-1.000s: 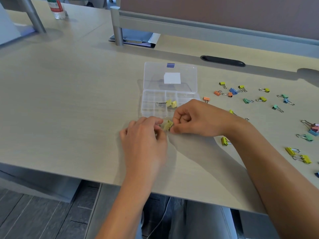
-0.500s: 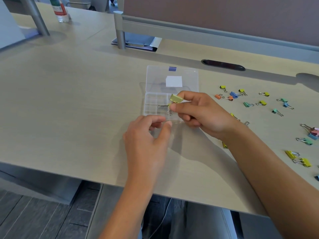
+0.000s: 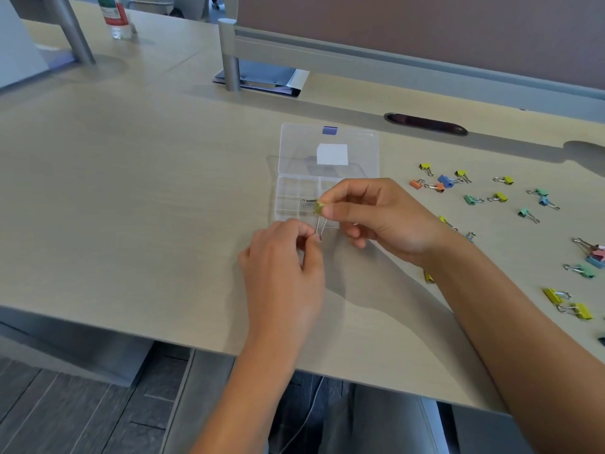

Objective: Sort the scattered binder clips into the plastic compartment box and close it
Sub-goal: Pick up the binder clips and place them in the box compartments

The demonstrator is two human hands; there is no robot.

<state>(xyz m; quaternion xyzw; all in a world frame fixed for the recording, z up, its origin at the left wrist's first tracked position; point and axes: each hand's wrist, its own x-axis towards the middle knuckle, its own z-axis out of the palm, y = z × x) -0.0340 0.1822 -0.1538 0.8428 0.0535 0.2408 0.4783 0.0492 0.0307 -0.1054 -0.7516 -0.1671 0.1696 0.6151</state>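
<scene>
A pale, faintly grained desk (image 3: 137, 204) is seen, smooth and matte; on it a clear plastic compartment box (image 3: 296, 194) is laid open, its thin transparent lid (image 3: 360, 149) folded back flat on the far side, marked by a white rectangular label (image 3: 332, 154) and a small blue latch (image 3: 329, 130); the tray is divided by fine walls into small square cells. A yellow binder clip (image 3: 318, 208) is pinched by its folded body between thumb and forefinger of the right hand (image 3: 383, 221), the other fingers loosely curled; the clip is held just above the near part of the tray, its two wire handles pointing down towards the person. The tips of those shiny wire loops are nipped by the left hand (image 3: 281, 273), thumb and forefinger closed on them, the remaining fingers bent in. Inside the tray, a wire handle is glimpsed in a middle cell beside the held clip; what else lies there cannot be made out behind the hands. To the right, well apart from the box, scattered clips (image 3: 497, 198) in yellow, green, blue, orange and pink are spread over the desk; two yellow clips (image 3: 569, 304) are lying near the front edge. A bottle (image 3: 114, 18) with a red label is standing at the far left.
</scene>
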